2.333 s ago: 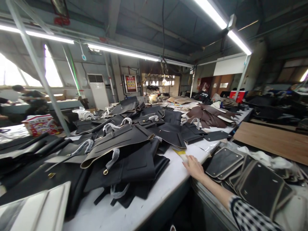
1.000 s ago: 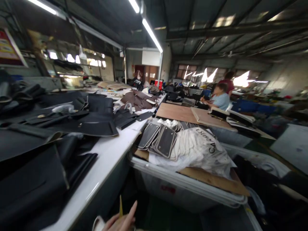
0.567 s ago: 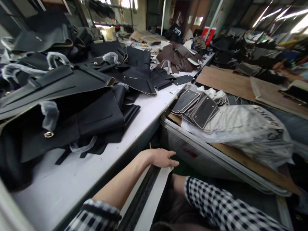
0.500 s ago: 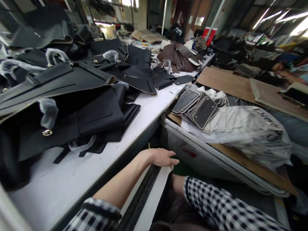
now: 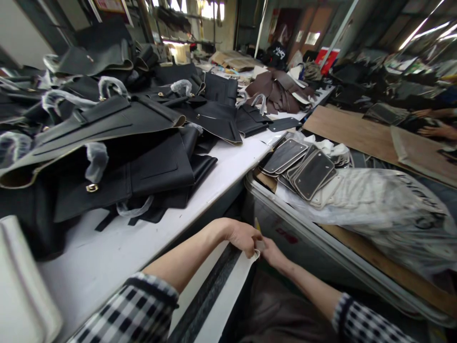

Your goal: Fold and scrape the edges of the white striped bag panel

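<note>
While gripping the dark-striped white panel (image 5: 225, 294) in the left hand (image 5: 245, 237), seemingly pinching a yellow-tipped tool (image 5: 257, 225) just beside in the right hand (image 5: 274, 253); apparently underway, not finished; cannot tell amount remaining.

Bag pieces (image 5: 157, 166) lie on the table (image 5: 107, 257), left of the panel (image 5: 214, 290), opposite the tub (image 5: 303, 243).

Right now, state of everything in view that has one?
Left hand, curled at panel end, hold unclear
Right hand, closed on yellow tool
Yellow tool, tip up
Pale panel, black-striped
Black pieces, piled
Handles, plastic-wrapped
Brown pieces, heaped
Black plates, stacked, fanned
Plastic bag, crumpled
</note>
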`<action>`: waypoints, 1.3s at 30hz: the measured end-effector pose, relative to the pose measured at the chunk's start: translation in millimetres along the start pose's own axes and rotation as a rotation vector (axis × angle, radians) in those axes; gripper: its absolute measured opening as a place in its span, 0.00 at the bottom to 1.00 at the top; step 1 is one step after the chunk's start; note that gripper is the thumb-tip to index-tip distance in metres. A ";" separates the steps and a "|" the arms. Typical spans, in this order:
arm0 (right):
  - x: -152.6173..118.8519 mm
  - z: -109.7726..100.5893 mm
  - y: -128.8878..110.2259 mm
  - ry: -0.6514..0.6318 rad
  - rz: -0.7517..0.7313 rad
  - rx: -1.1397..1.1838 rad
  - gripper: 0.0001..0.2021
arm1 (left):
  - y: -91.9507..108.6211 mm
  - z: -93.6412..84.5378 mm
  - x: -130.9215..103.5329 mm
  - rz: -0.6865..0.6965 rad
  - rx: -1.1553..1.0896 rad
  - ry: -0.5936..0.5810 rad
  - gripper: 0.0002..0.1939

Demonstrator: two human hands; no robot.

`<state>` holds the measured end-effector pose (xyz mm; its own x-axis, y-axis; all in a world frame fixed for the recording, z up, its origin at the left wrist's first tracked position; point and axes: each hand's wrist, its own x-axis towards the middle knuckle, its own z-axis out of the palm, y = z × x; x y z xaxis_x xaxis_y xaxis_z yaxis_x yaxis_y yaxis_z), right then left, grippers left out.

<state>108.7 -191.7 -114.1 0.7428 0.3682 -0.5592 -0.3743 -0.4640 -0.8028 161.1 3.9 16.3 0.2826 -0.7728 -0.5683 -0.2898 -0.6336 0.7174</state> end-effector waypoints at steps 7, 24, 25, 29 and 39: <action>-63.8 -93.4 -17.2 -0.311 0.128 -0.056 0.25 | -12.6 -4.6 12.3 0.004 -0.213 -0.049 0.51; -53.1 -60.0 -74.9 -0.522 0.094 -0.376 0.23 | -18.2 -10.7 10.1 -0.081 -0.304 -0.087 0.59; -53.2 -59.5 -75.9 -0.520 0.095 -0.383 0.23 | -18.8 -10.4 9.7 -0.078 -0.307 -0.093 0.59; -53.3 -57.1 -79.3 -0.515 0.108 -0.403 0.24 | -22.9 -8.3 9.4 -0.056 -0.318 -0.088 0.56; -55.6 -48.8 -79.4 -0.494 0.149 -0.376 0.26 | -22.6 -8.5 7.2 -0.014 -0.219 -0.058 0.49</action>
<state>124.2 -214.6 -9.2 0.3205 0.5648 -0.7605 -0.1664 -0.7568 -0.6321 177.4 12.9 -0.5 0.2304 -0.7686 -0.5968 -0.0788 -0.6260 0.7758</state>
